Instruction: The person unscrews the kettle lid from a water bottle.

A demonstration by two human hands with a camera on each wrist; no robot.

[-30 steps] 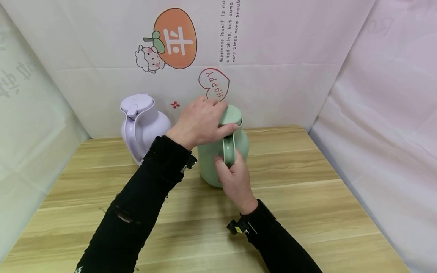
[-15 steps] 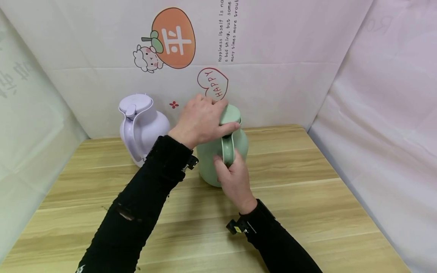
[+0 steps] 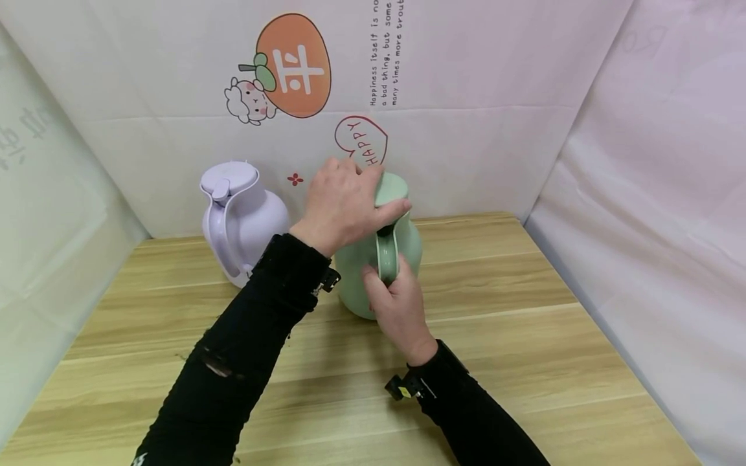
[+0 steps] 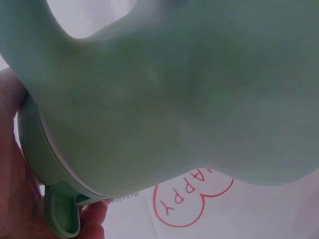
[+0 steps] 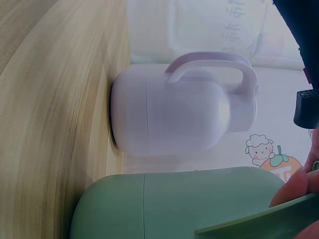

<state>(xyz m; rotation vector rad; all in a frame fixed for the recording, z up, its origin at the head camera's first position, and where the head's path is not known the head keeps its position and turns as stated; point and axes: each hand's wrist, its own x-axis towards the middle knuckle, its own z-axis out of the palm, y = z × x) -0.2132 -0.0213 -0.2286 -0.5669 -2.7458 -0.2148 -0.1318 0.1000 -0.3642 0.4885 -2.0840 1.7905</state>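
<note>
A pale green thermos jug [image 3: 354, 288] stands on the wooden table. My left hand [image 3: 344, 204] lies over its lid [image 3: 392, 188], with fingers round the far side and the thumb across the near edge. The left wrist view shows the lid [image 4: 32, 134] at the jug's mouth, a thin pale seam along its edge and a small spout tab [image 4: 62, 211] beside my fingertips. Lower down, my right hand [image 3: 402, 310] grips the jug's handle [image 3: 387, 259], thumb on its left side. In the right wrist view, the green jug [image 5: 174, 201] has its base at the tabletop.
A lilac thermos jug [image 3: 256, 220] with its lid on stands to the left, close to my left forearm. Behind both jugs hangs a white printed cloth [image 3: 466, 129]. More pale cloth [image 3: 653, 194] walls the sides of the wooden table [image 3: 495, 310].
My left hand and the lid have risen slightly, and the dark gap under my left thumb shows more. The right hand keeps its hold on the handle. The head view has shifted a little.
</note>
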